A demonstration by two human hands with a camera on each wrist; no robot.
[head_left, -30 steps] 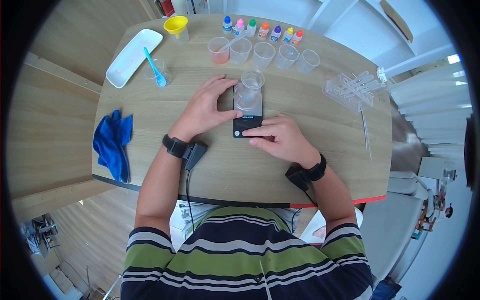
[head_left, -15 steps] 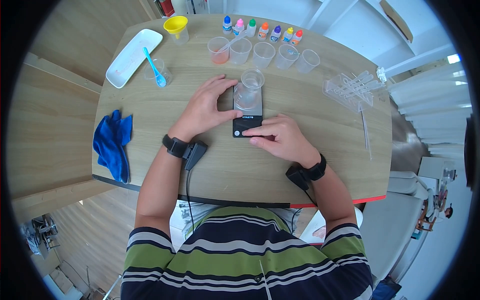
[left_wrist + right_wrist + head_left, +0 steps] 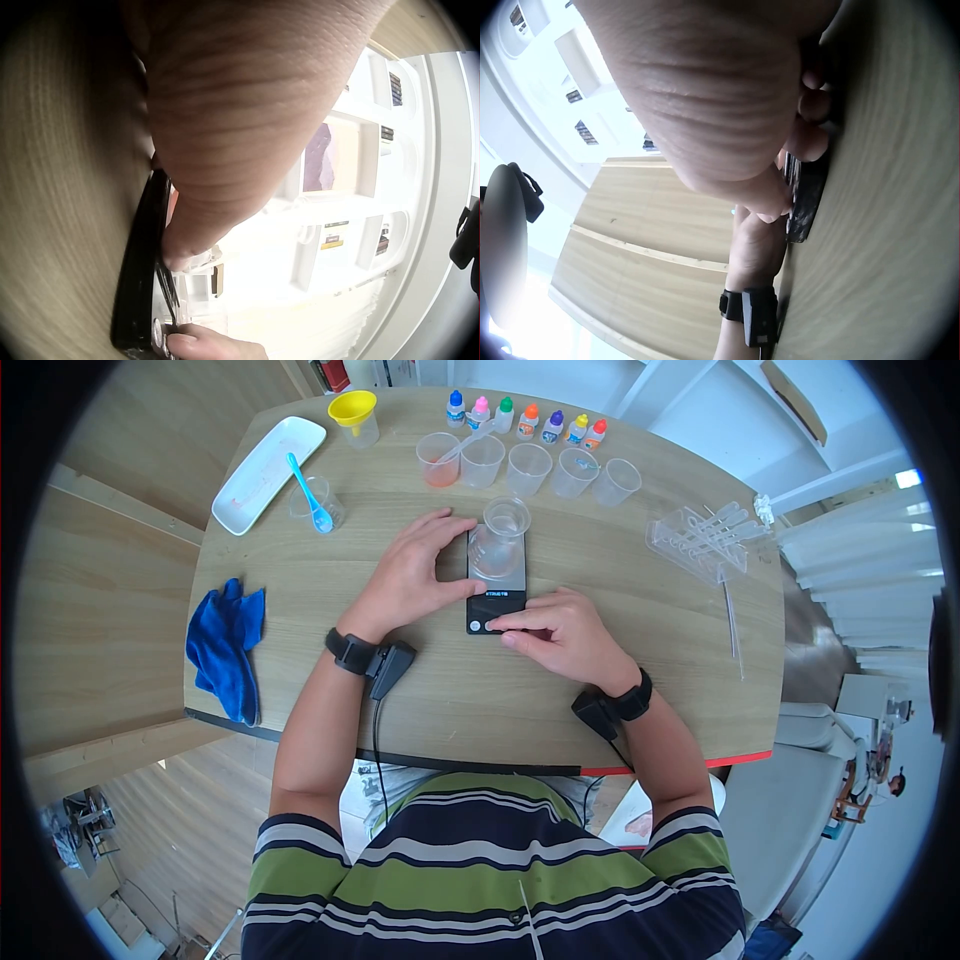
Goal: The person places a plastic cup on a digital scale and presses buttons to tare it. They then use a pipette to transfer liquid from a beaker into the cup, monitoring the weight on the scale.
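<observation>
Hands, two, both at the black scale point(image 3: 510, 603), which lies on the bench point(image 3: 400, 705) in front of the person. Left hand point(image 3: 408, 580): open, fingers spread and bent along the scale's left side, thumb tip on its edge near the lit display. Right hand point(image 3: 568, 635): open, index finger extended to the near end of the scale, its tip at a round button; the thumb is held apart below it. A black strapped device on each wrist.

Clear vessel point(image 3: 497, 550), one, upright on the scale's platform, between the left hand's thumb and fingers; whether the hand touches it cannot be told.

Farther back, a row of clear cups point(image 3: 527, 472), five; the leftmost holds some pink liquid, with a clear spoon point(image 3: 466, 443) laid across its top. Behind them, dropper bottles point(image 3: 553, 428), seven, caps blue, pink, green, orange, purple, yellow and red.

Left side: yellow funnel point(image 3: 352, 407) set in a clear cup; white tray point(image 3: 262, 478), oblong; blue spoon point(image 3: 311, 498) resting on another clear cup; blue cloth point(image 3: 226, 645), crumpled, near the bench edge.

Right side: clear box point(image 3: 690, 550) with clear plastic sticks across it; thin rods point(image 3: 733, 625) lying just beside, toward the person.
</observation>
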